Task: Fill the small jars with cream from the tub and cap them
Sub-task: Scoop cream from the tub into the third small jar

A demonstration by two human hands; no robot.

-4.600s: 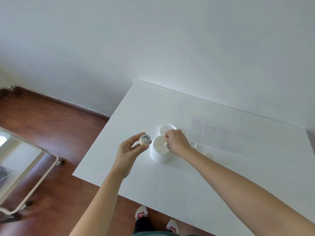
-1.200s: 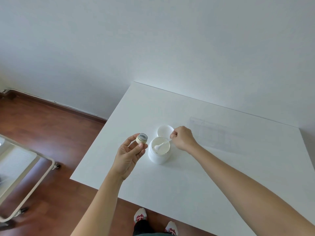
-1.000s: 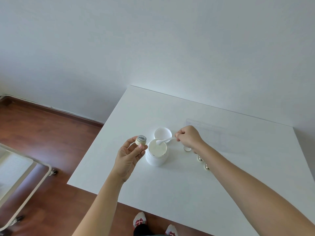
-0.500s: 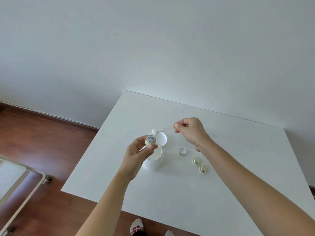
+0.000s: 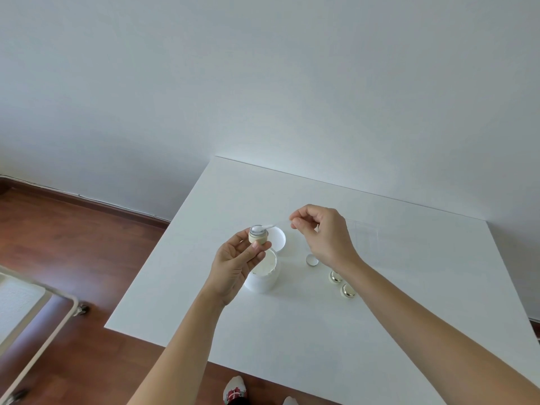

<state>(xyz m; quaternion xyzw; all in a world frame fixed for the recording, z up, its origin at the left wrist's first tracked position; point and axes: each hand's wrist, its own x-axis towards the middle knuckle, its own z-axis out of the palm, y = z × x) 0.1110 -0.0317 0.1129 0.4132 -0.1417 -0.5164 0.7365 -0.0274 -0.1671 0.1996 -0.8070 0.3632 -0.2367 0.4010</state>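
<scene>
Small cream-coloured jar (image 5: 258,235) with a silvery rim, sitting upright above the table, just over the tub's left edge. Showing white cream at its open mouth. Being pinched between thumb and fingertips of the left hand (image 5: 236,266), the fingers curling round its round body. Thin white spatula (image 5: 266,227) reaching into the jar's mouth from the right, its scoop end touching the cream. Being held at its far end by the right hand (image 5: 323,235), thumb and index finger pinching the handle, the other fingers curling loosely.

Sitting below the left hand, on the white table (image 5: 380,331): the white tub (image 5: 264,274), open, with rough white cream inside. Lying just behind it, the tub's white lid (image 5: 277,238). Lying to the right, under the right wrist, a small silvery cap (image 5: 312,260), and near it two closed small jars with golden caps (image 5: 336,276) (image 5: 348,290), standing close together.
</scene>
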